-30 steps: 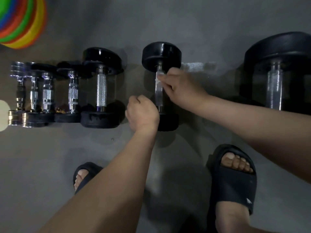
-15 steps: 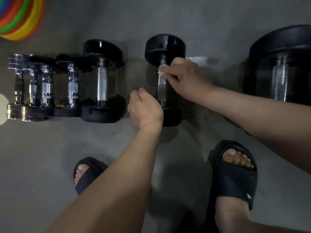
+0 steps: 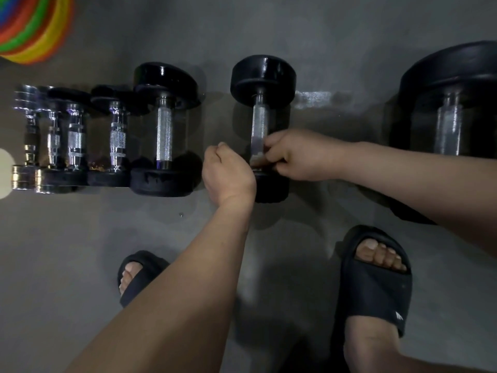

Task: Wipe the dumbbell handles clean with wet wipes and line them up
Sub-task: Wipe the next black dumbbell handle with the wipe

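Note:
A black dumbbell [image 3: 263, 76] lies on the grey floor, its knurled steel handle [image 3: 259, 119] pointing away from me. My right hand [image 3: 298, 157] grips a pale wet wipe [image 3: 257, 158] wrapped round the near end of that handle. My left hand [image 3: 228, 173] is a loose fist just left of the handle, over the dumbbell's near head, with nothing visible in it. To the left, several smaller dumbbells [image 3: 164, 130] lie side by side in a row, handles parallel.
A much larger black dumbbell [image 3: 449, 125] lies at the right edge. Stacked coloured discs [image 3: 32, 25] sit at the top left. My feet in black slides [image 3: 376, 281] stand close below the dumbbells. A damp patch [image 3: 312, 99] marks the floor.
My right hand has slid the wipe down the handle from the far end to the near end. The left fist has stayed beside the near head.

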The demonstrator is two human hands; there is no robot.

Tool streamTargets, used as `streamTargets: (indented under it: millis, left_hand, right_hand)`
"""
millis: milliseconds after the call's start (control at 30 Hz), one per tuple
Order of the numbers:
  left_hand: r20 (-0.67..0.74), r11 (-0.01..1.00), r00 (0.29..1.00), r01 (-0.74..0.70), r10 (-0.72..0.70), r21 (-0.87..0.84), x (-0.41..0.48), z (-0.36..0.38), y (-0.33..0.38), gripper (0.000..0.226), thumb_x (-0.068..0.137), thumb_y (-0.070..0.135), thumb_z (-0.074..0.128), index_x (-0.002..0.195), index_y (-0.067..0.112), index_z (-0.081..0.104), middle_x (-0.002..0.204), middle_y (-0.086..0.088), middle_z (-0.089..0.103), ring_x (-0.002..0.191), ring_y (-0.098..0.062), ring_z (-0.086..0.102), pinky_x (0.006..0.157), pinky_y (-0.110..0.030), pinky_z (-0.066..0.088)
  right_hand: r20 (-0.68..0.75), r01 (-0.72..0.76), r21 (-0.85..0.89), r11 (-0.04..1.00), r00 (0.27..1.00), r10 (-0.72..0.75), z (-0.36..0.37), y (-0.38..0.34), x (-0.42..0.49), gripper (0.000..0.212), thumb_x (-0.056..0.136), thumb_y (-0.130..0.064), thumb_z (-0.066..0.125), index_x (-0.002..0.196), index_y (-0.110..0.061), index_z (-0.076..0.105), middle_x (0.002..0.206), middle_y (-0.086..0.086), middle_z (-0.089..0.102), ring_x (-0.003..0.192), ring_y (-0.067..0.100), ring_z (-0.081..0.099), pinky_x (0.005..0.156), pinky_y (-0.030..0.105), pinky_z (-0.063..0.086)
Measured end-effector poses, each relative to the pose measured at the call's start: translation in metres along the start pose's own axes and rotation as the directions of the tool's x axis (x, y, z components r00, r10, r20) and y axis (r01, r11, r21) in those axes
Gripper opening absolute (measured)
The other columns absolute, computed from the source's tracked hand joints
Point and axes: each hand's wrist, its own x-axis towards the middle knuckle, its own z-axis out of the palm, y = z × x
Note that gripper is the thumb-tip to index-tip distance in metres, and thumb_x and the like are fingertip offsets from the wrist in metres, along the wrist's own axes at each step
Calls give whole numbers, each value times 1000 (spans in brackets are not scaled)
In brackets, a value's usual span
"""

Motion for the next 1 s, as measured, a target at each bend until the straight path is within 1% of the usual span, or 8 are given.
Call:
streamTargets:
  millis: [67,167,333,467,633,733,867,1000]
  left_hand:
    - [0,1000,1000,-3,3,13,0,0,0,31,100,32,41,93,10,64,91,-4,65,89,-28,56,75,-33,38]
    - [-13,1000,1000,-3,3,20,2,0,0,32,99,31,42,95,9,64,98,-9,68,92,-31,57,78,-35,42]
    - [-12,1000,1000,-6,6,19,3,1,-1,32,99,32,42,93,10,64,97,-9,68,92,-32,58,81,-37,45]
    - [-13,999,1000,-17,18,31,4,0,-1,32,101,29,42,95,8,65,92,-6,64,86,-27,53,73,-29,33]
    - [9,1000,1000,-2,1,30,9,-2,-2,31,100,28,42,95,7,65,93,-6,64,86,-26,55,74,-29,35]
    - [9,999,1000,3,-4,38,13,-6,-1,32,100,26,42,99,6,66,95,-6,64,87,-24,54,74,-27,34]
    - [36,999,999,-7,6,44,19,-10,-1,33,100,23,41,102,3,67,102,-11,67,91,-24,55,76,-26,34]
    - [70,987,998,-16,5,157,20,-21,3,36,103,22,35,114,1,61,118,-17,64,108,-35,57,81,-27,33]
  right_hand:
    - [-6,21,-10,1000,1000,-21,-7,3,2,32,85,-3,61,111,-12,77,100,7,68,91,21,63,77,21,41]
    - [-282,-41,35,999,958,49,-13,13,11,21,96,-17,65,113,-18,77,90,3,65,82,8,55,71,16,33]
    - [-541,-194,153,969,804,246,16,9,13,23,97,-22,63,115,-16,76,87,8,63,78,20,60,70,33,48]
    - [-482,-104,128,986,863,153,14,7,12,22,99,-26,61,112,-19,77,87,0,60,78,15,59,72,30,49]
    - [-547,-249,242,938,763,344,6,12,29,25,100,-27,59,119,-20,74,93,5,64,82,14,56,79,29,46]
    - [-484,-154,247,957,836,260,22,3,13,21,98,-21,62,112,-17,77,86,3,62,77,10,54,71,21,42]
    - [-282,-116,259,959,940,190,25,-9,-3,22,94,-9,65,111,-14,78,99,4,69,91,8,60,84,15,44]
    - [-180,-218,290,932,944,277,6,-14,-11,18,93,-24,71,109,-23,79,100,-2,68,94,9,64,90,24,49]
